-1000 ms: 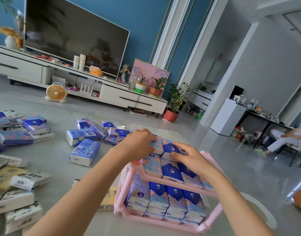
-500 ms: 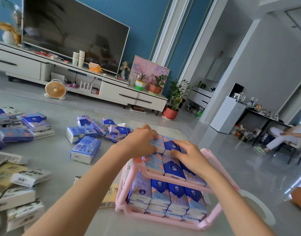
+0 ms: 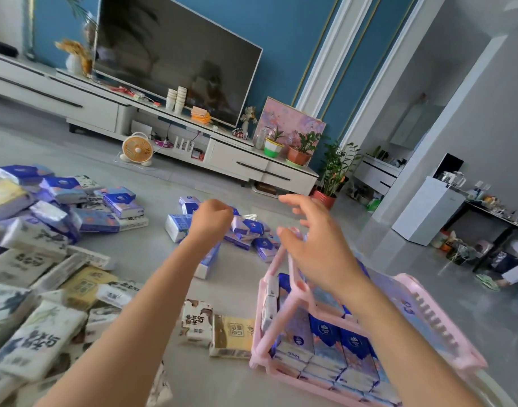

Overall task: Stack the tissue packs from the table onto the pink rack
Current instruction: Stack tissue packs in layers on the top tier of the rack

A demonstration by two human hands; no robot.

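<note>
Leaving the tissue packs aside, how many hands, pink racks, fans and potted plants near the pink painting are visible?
Hands: 2, left hand and right hand
Pink rack: 1
Fan: 1
Potted plants: 3, in green-white pot, orange pot, red pot
Total: 7

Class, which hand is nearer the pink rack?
Right. The right hand is above the pink rack; the left hand is off to its left, over the blue packs.

Left hand (image 3: pixel 211 220), fingers curled, over a cluster of loose blue tissue packs (image 3: pixel 247 227); whether it grips one is unclear through blur. Right hand (image 3: pixel 318 248), fingers spread, above the pink rack (image 3: pixel 434 315), whose lower tier holds upright blue packs (image 3: pixel 325 337). White and yellow packs (image 3: pixel 34 345) lie at left.
</note>
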